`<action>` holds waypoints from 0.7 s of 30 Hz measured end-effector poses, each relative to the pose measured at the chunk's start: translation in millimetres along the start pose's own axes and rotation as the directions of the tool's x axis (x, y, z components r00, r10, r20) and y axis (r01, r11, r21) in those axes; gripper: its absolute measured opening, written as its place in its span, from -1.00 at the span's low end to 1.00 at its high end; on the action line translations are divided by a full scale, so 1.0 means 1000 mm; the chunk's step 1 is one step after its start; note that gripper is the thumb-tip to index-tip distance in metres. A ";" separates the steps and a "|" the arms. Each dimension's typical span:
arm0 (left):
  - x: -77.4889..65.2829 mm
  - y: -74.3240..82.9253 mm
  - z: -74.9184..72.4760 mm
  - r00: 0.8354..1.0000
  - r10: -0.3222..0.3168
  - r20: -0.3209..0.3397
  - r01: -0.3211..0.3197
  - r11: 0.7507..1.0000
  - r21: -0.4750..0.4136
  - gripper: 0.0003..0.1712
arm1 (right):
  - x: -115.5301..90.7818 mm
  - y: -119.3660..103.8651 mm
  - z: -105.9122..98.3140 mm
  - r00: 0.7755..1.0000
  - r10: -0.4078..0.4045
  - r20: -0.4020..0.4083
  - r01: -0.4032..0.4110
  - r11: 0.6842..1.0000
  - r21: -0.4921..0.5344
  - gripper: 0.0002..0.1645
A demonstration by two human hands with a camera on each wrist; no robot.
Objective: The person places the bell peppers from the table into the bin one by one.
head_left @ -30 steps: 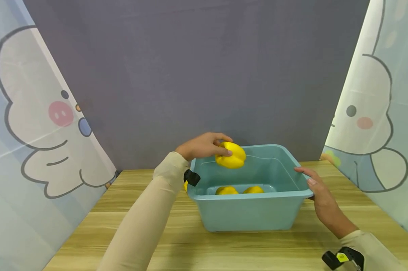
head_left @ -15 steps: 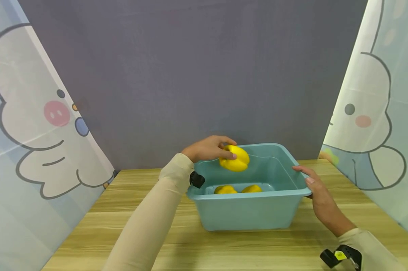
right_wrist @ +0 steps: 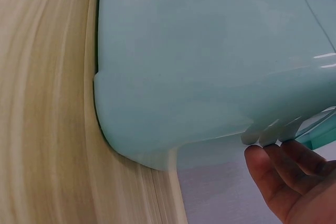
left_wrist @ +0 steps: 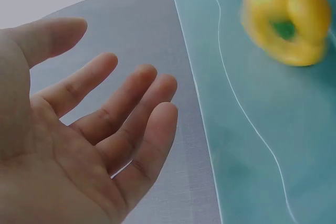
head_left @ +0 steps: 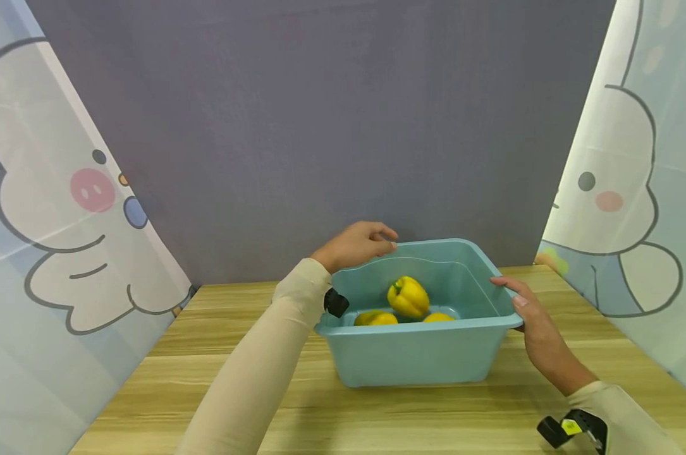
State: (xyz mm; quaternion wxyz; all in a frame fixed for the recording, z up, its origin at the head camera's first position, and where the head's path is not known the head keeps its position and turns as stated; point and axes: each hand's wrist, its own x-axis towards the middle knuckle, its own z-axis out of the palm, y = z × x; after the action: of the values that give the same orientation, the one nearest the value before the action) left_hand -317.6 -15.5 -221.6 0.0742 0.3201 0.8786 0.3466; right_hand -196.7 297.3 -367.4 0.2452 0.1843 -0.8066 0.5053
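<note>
My left hand (head_left: 356, 245) hovers over the back left rim of a teal plastic tub (head_left: 416, 357), its fingers spread and loosely bent around nothing. Below it, inside the tub, is a yellow bell pepper (head_left: 408, 297), stem toward the left; the same bell pepper (left_wrist: 286, 19) looks blurred in the left wrist view. Two more yellow peppers, one at the left (head_left: 377, 318) and one at the right (head_left: 438, 317), show partly behind the front rim. My right hand (head_left: 539, 328) holds the tub's right rim, with fingertips (right_wrist: 257, 156) against the outer wall beneath it.
The tub stands on a wood-grain table (head_left: 234, 366). Behind it hangs a grey cloth backdrop (head_left: 320, 126), and printed cartoon curtains (head_left: 47, 221) flank both sides. A black camera strap sits on each wrist.
The left hand held a yellow bell pepper over the tub, shifted slightly right, then let it go. The pepper is now lower, inside the tub. The right hand stays on the rim.
</note>
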 end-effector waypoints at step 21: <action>-0.008 0.002 -0.014 1.000 -0.007 -0.011 0.008 0.999 0.052 -0.62 | -0.001 -0.001 -0.001 1.000 0.005 0.018 -0.005 1.000 -0.008 -0.42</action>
State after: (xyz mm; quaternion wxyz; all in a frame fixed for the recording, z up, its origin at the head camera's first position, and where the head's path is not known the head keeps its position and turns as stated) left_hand -314.6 -27.0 -210.5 0.0622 0.3166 0.8890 0.3249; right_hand -195.5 297.7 -366.7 0.2375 0.1860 -0.8111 0.5010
